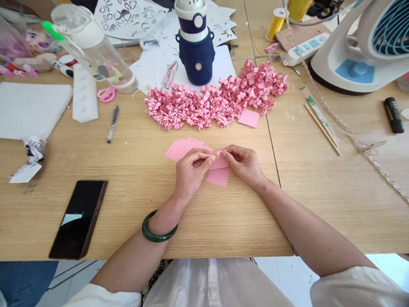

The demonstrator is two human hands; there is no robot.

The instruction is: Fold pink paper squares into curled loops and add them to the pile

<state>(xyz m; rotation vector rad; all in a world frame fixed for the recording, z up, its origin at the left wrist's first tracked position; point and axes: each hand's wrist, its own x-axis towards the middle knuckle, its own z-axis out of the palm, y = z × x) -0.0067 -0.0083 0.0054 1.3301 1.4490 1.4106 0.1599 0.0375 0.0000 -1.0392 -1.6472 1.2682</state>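
Note:
Between my hands is a small pink paper slip [220, 162], its far edge pinched by both. My left hand [193, 170] is closed, thumb and fingertips on the slip's left corner; a dark green bangle [149, 234] circles that wrist. My right hand [244, 164] grips the slip's right corner between thumb and forefinger. Another pink paper square [218, 177] lies just below the held one. Beyond my left hand, a fanned stack of pink paper slips [182, 148] rests on the table. Farther back spreads a long heap of curled pink paper flowers [198, 106].
A dark blue bottle [196, 55] stands behind the heap, a clear bottle [99, 55] to its left. A phone [78, 219] lies front left, a pen [113, 123] farther back. On the right are chopsticks [322, 128], a twisted cord [343, 123] and a fan [351, 55].

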